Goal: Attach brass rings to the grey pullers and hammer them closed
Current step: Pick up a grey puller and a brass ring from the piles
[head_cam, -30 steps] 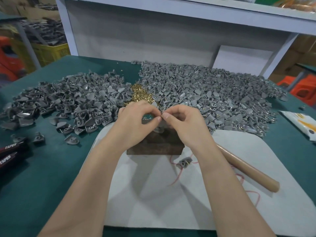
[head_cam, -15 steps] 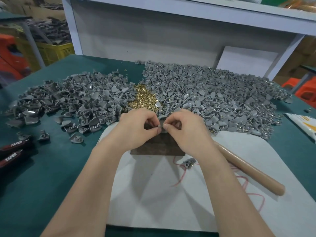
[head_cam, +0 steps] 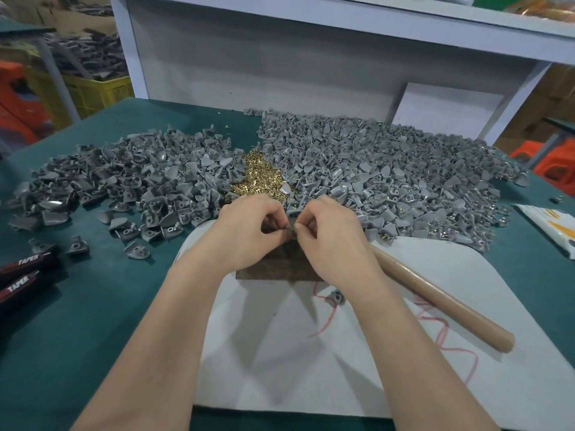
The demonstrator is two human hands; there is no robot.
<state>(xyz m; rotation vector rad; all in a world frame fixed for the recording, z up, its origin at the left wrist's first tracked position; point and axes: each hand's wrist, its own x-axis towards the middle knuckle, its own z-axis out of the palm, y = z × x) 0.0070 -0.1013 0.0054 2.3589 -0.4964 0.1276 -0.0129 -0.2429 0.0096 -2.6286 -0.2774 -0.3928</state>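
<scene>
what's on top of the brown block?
Left hand and right hand pinch a small part above the brown block. They hide most of its top and the part.

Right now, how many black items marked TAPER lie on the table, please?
2. Both lie at the left of the green table: one black item farther back, the other nearer. The picture's edge cuts them off; more may be hidden.

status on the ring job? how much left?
Done, apparently: the right pile shows brass glints among its pullers. In hand: left hand and right hand pinch a small grey piece over the dark block. The hammer handle lies unheld on the white mat. Left: the left pile shows no brass; loose brass rings sit between the piles.
</scene>
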